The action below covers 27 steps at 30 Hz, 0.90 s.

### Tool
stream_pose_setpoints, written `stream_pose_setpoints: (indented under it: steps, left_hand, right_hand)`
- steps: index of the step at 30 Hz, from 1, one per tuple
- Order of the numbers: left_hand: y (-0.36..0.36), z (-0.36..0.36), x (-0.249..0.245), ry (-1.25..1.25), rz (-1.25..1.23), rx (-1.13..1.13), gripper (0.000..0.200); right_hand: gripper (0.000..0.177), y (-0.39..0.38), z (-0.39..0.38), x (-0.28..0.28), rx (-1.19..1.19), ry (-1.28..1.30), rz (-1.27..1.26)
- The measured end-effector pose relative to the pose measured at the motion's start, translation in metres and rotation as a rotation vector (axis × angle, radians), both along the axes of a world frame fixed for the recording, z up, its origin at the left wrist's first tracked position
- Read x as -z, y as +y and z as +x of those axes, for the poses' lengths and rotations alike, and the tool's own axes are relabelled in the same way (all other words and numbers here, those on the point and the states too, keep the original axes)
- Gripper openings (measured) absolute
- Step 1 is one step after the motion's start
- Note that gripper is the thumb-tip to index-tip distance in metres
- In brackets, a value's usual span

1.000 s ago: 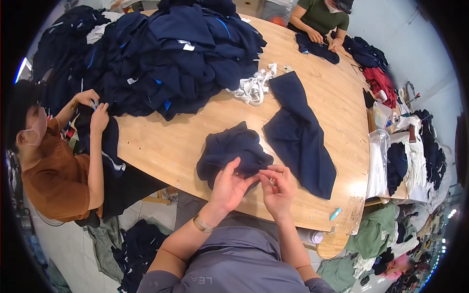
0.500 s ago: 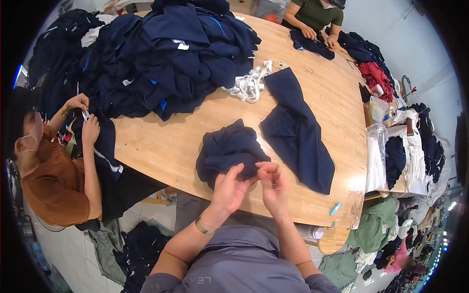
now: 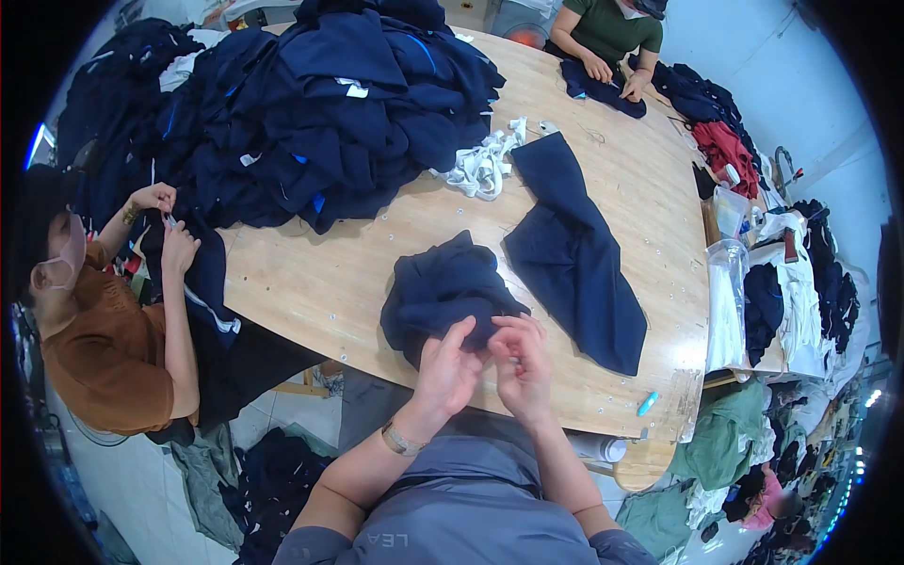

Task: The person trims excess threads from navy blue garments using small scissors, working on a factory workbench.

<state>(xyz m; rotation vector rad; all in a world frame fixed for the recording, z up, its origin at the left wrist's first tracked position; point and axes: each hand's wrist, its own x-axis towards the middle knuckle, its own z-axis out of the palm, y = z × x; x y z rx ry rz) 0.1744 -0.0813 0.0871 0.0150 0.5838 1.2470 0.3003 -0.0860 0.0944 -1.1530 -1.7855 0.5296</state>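
A bunched navy garment (image 3: 438,287) lies on the table just beyond my two hands. My left hand (image 3: 448,372) is at its near edge, palm turned inward, thumb raised and apart from the fingers; nothing shows in the palm. Close beside it, my right hand (image 3: 521,365) has its fingers bent in towards the thumb, near the left fingertips. Whatever the right fingers pinch, if anything, is too small to make out. To the right of the bunched garment, a long folded navy cloth piece (image 3: 576,254) is spread on the wood.
A large heap of navy garments (image 3: 320,122) covers the far left of the table (image 3: 311,273). White strips (image 3: 480,168) lie beside it. A turquoise marker-like object (image 3: 647,404) rests near the right edge. One co-worker (image 3: 113,339) sits at left, another (image 3: 607,47) at the far side, both handling navy cloth.
My right hand has turned slightly inward and its fingers are bent more closely together. My left hand has shifted slightly right. The bunched garment stays nearly in place.
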Motion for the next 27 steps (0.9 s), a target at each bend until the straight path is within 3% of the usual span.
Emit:
stream_pose_setpoints:
  steps: [3,7,8,14,27]
  left_hand:
    - [0.003,0.001,-0.008,-0.011,-0.016,-0.06,0.018]
    - [0.006,-0.003,-0.003,-0.045,-0.04,-0.055,0.019]
    - [0.007,-0.003,-0.004,-0.049,-0.045,-0.054,0.019]
    - [0.009,-0.007,0.006,-0.073,-0.032,0.049,0.032]
    - [0.011,-0.015,0.002,-0.163,-0.105,0.151,0.034]
  right_hand:
    - [0.013,-0.008,-0.003,0.002,0.177,0.413,-0.156]
    - [0.016,-0.02,0.02,-0.003,0.205,0.084,-0.298]
    - [0.022,-0.015,0.023,-0.004,0.104,0.091,-0.151]
    - [0.033,-0.009,0.027,0.004,0.09,-0.335,0.03]
    - [0.03,0.001,0.026,-0.016,0.034,-0.526,0.166]
